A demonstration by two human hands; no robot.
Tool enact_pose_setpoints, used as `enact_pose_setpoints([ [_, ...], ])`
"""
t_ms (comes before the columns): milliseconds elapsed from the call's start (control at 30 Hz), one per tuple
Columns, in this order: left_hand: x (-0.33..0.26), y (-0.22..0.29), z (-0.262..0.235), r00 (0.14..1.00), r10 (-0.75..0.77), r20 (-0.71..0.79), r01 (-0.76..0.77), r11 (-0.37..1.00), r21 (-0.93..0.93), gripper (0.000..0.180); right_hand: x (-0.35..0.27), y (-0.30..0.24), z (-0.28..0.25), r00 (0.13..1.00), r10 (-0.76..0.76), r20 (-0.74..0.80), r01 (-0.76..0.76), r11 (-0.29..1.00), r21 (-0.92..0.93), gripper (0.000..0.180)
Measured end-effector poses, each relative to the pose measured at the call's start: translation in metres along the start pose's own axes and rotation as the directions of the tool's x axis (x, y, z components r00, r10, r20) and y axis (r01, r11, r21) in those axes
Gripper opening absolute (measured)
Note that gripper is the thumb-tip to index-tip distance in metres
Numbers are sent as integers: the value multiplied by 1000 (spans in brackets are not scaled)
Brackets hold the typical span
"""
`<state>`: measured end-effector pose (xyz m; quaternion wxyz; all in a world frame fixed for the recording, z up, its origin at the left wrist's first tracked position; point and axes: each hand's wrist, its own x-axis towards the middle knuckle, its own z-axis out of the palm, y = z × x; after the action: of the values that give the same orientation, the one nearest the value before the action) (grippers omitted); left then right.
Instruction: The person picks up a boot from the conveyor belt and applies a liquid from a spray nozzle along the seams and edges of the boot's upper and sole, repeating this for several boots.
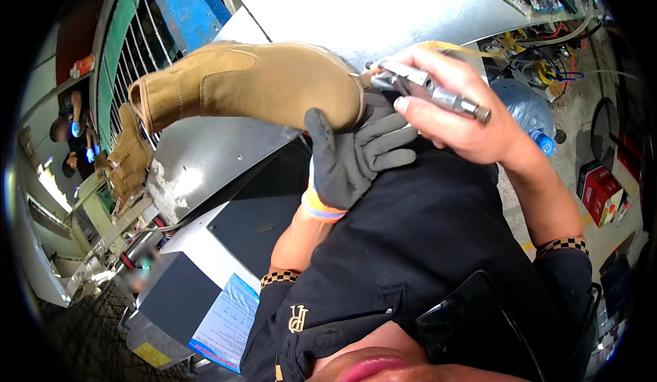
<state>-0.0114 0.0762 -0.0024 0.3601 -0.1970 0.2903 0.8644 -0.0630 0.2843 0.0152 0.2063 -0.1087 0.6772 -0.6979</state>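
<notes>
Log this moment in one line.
Left hand: gloved, open, thumb at tan boot | Right hand: bare, holding metal tool | Tool tip: near boot's rounded end, contact unclear

Matt boot (274,84); glossy metal tool (446,98)

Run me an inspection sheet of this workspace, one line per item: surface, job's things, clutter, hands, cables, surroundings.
Surface: bare metal sheet, with dark grime at its upper right.
Job's things: tan boot, lying sideways; slim metal tool, tip by the boot's rounded end, contact unclear.
Clutter: large clear-blue bottle and red box at right; printed sheet at lower left.
Hands: gloved left hand open, thumb against the boot; bare right hand closed around the tool.
Cables: pale yellow hose beyond the right hand; tangled coloured wires at right.
Surroundings: green barred frame, similar tan boots and a co-worker at left.
</notes>
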Motion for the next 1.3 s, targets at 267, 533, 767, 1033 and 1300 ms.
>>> enact_pose_setpoints([
  [267,49,5,23,981,-4,194,-15,996,93,115,5,-28,-11,964,253,-78,-240,959,148,37],
  [533,75,8,20,973,156,171,-183,972,150,101,-9,23,14,945,-139,-295,134,990,-36,39],
  [767,81,8,14,924,254,287,-269,963,13,60,-15,43,44,877,-345,-333,281,933,-225,47],
  [1033,-101,124,-21,774,296,560,-515,-218,829,70,-11,46,26,916,-218,-338,192,975,-109,37],
  [1300,-128,152,-11,714,663,225,19,-339,940,59,41,44,15,946,-191,-262,237,959,158,27],
])
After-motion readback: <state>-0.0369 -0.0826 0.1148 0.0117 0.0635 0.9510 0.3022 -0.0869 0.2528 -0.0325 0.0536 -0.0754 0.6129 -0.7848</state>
